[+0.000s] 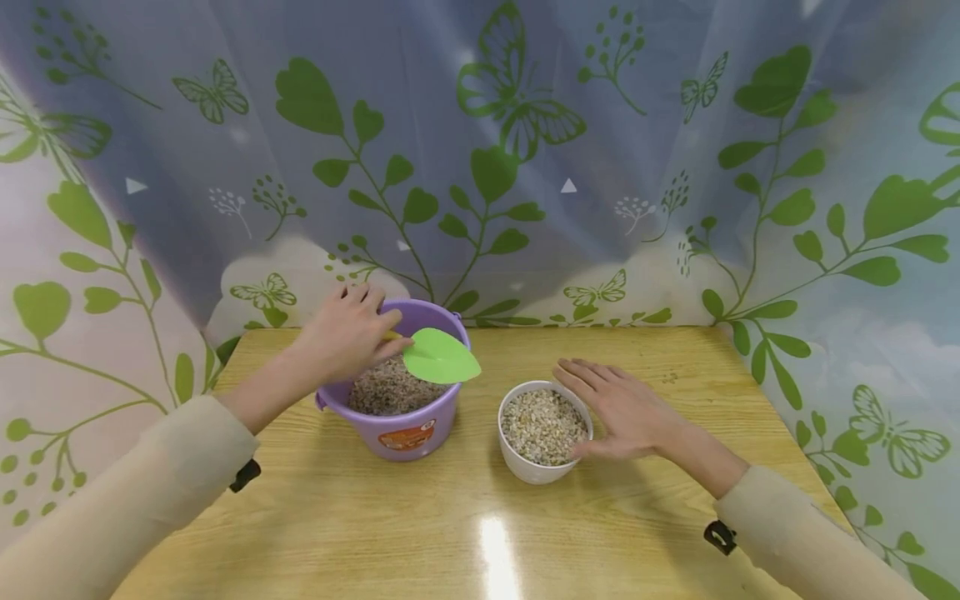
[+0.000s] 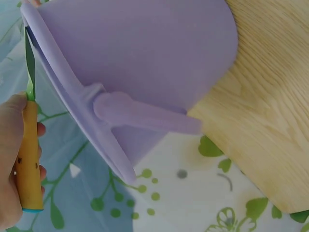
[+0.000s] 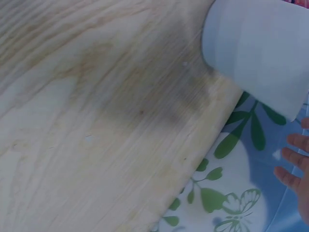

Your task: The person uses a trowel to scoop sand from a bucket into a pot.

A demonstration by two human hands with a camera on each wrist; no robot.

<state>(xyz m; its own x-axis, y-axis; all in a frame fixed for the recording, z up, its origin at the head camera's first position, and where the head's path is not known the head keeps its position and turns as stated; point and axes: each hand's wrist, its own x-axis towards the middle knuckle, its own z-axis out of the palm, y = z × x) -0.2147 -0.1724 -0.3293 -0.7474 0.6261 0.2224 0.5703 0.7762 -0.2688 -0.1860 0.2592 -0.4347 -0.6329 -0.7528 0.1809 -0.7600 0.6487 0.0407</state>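
My left hand [image 1: 341, 333] grips the yellow handle [image 2: 30, 159] of a toy trowel, its fingers curled round it. The trowel's green leaf-shaped blade [image 1: 441, 357] is over the right rim of a purple bucket [image 1: 401, 425]. Brownish gravel [image 1: 393, 387] lies inside the bucket. To the bucket's right stands a white bowl [image 1: 536, 471] filled with pale gravel [image 1: 543, 425]. Beside the bowl's right rim is my right hand [image 1: 630, 412], fingers extended and thumb near the edge; whether it touches cannot be told. The right wrist view shows the bowl's side [image 3: 256, 53] with fingertips apart from it.
Both containers stand on a wooden table [image 1: 360, 533]. A patterned curtain [image 1: 420, 192] with green leaves and butterflies hangs behind the table and at both sides. An orange label is on the bucket's front.
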